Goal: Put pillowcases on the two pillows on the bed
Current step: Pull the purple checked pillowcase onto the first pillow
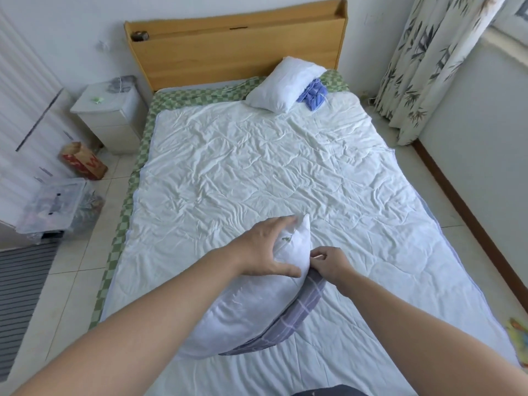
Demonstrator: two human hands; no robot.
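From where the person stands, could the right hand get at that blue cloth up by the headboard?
Probably not without stepping round. The right hand pinches the plaid pillowcase at the near end; the blue cloth lies across the whole quilt, beside the far pillow.

white pillow (243, 307), grey checked pillowcase (297, 310), green checked sheet (183, 97)

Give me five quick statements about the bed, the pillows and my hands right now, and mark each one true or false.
1. The left hand grips the near pillow. True.
2. The grey plaid pillowcase fully covers the near pillow. False: it lies under the pillow's right edge, and the pillow is bare.
3. The far pillow lies by the headboard. True.
4. The blue cloth lies on the floor. False: it is on the bed, beside the far pillow.
5. The right hand hangs idle, away from the bedding. False: it pinches fabric at the pillow's edge.
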